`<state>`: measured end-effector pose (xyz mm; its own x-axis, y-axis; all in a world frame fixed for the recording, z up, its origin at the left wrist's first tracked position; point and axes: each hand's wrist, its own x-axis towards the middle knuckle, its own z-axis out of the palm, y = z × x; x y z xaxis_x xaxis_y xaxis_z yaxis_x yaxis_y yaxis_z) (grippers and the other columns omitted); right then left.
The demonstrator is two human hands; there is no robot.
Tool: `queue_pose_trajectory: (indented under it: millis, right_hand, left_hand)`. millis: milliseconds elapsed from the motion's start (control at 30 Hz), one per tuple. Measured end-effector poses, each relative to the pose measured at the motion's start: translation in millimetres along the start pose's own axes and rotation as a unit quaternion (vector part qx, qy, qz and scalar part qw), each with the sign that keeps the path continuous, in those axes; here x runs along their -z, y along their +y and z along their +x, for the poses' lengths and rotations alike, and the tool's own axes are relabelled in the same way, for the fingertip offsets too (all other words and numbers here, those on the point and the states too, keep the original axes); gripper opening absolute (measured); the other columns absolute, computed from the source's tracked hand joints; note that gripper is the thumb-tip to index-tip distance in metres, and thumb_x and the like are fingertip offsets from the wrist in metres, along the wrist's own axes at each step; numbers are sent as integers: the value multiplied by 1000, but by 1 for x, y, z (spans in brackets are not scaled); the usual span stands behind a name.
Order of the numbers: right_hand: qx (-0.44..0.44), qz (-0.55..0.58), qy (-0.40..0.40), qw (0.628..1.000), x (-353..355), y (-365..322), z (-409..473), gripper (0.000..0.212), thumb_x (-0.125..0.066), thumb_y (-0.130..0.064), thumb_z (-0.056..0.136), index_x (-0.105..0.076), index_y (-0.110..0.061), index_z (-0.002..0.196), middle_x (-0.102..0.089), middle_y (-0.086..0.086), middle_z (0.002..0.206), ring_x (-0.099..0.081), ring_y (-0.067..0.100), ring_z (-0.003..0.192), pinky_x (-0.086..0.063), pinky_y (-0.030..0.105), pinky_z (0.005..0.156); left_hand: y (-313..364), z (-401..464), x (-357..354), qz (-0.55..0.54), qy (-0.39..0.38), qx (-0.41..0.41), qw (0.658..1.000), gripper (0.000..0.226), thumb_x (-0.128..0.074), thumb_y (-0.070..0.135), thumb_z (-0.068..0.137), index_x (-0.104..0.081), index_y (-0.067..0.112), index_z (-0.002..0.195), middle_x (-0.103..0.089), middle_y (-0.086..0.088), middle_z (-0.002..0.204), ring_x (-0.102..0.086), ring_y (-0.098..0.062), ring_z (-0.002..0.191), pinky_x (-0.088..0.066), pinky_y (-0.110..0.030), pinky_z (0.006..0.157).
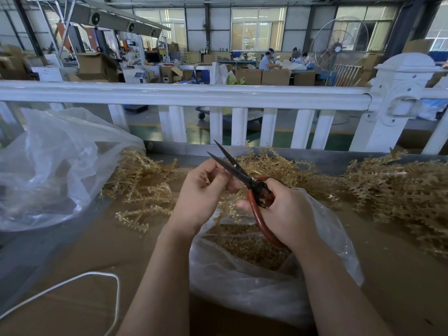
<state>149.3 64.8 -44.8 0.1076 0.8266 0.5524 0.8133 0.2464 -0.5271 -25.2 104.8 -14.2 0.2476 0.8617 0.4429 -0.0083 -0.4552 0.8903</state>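
Gripping the red-handled scissors point(240, 169), the right grip point(286, 209) has its fingers curled around the handle loops; the dark blades stand parted and point up and to the left. The left grip point(201, 190) pinches a golden plastic sprig point(225, 212) just beside the blades, its stem hanging down between the two hands. Directly below them an open clear bag point(242, 282) holding small golden pieces sits on the brown counter point(400, 275). Heaps of golden sprigs point(145, 183) lie behind the hands. A large crumpled plastic bag point(48, 166) lies at the left, with a white cord point(116, 287) nearer.
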Motion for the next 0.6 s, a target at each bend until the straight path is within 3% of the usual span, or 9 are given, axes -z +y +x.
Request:
queue_pose_trajectory:
  millis: [233,400,500,600]
  right_hand:
    - [-28,52,-31,998,-1,-1,2,66,-52,-92,61,-61,-32,88,-63,-18,71,-60,0,69,-47,22,60]
    - [-44,73,-41,996,-2,-1,1,61,-57,-86,62,-65,-35,96,-67,-21,80,-62,-3,78,-51,23,66]
    - [-50,76,-43,995,-2,-2,1,62,-58,-86,62,-66,-35,96,-68,-20,81,-63,-1,79,-54,26,69]
    - [-53,71,-40,995,-2,-2,1,59,-61,-85,62,-65,-36,93,-67,-22,80,-63,-2,78,-49,21,65]
  left_hand:
    - [-1,1,-3,-10,-26,-3,1000,17,-51,12,102,-67,8,102,-71,-4,82,-67,-13,80,-51,-17,75]
    - [-2,1,-3,-13,-25,-5,1000,17,-50,12,103,-66,8,101,-70,-9,83,-66,-14,81,-51,-20,77]
    - [-1,1,-3,-9,-28,-7,1000,17,-48,9,103,-65,5,101,-70,0,80,-66,-11,79,-50,-18,74]
    - [-1,2,-4,-14,-22,-1,1000,18,-47,6,102,-65,5,101,-71,-8,83,-66,-13,79,-51,-19,74]
